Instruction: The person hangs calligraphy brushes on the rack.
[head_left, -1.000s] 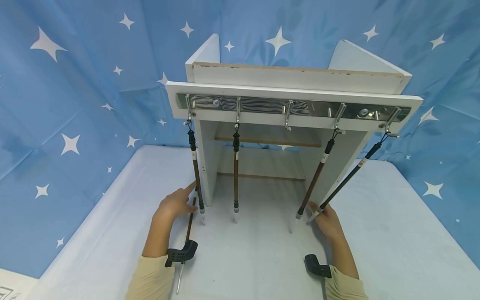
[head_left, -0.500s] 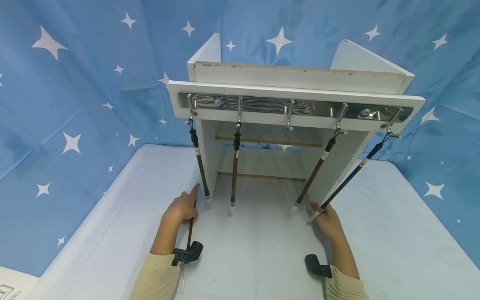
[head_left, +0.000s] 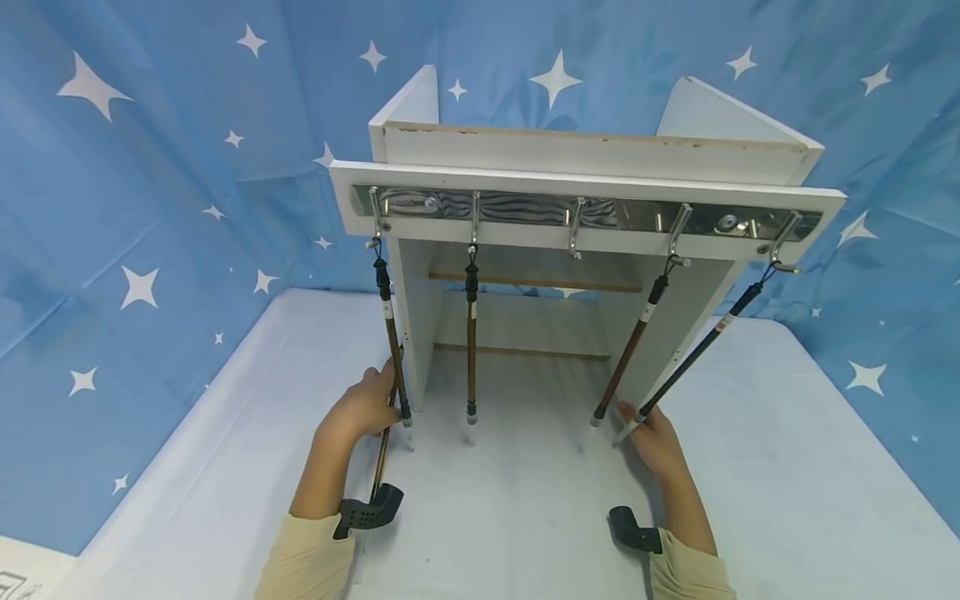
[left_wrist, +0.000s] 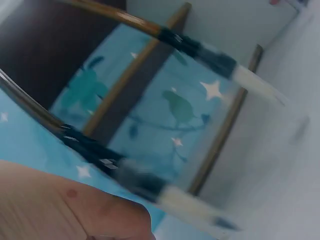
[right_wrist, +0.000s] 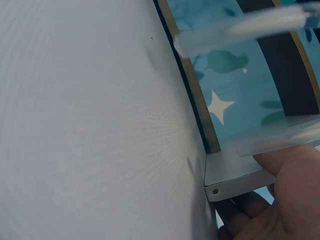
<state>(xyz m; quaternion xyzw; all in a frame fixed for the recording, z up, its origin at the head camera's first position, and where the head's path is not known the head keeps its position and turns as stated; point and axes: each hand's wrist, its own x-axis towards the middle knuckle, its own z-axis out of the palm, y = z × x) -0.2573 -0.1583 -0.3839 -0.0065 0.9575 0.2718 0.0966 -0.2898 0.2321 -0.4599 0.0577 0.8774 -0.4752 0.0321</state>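
Note:
My left hand (head_left: pixel 360 406) holds a brown-handled calligraphy brush (head_left: pixel 382 454) outside the left side of a white hook rack (head_left: pixel 585 173); the hand covers part of the handle. In the left wrist view only the thumb side of that hand (left_wrist: pixel 100 212) shows, below two hanging brushes. My right hand (head_left: pixel 655 443) grips the lower front edge of the rack's right side panel (right_wrist: pixel 240 186), thumb inside and fingers outside. Several calligraphy brushes (head_left: pixel 472 333) with pale tips hang by loops from the metal hooks. The middle hook (head_left: pixel 575 229) bears nothing.
The rack stands on a white-covered table (head_left: pixel 517 517), with shelf boards (head_left: pixel 525 350) between its sides. A blue curtain with white stars (head_left: pixel 172 208) hangs behind. A printed sheet (head_left: pixel 30 567) shows at the lower left corner.
My left hand has shifted slightly right and its pointing index finger has curled in around the brush, whose upper end now reaches further up. Hanging brushes swing a little. The right hand stays.

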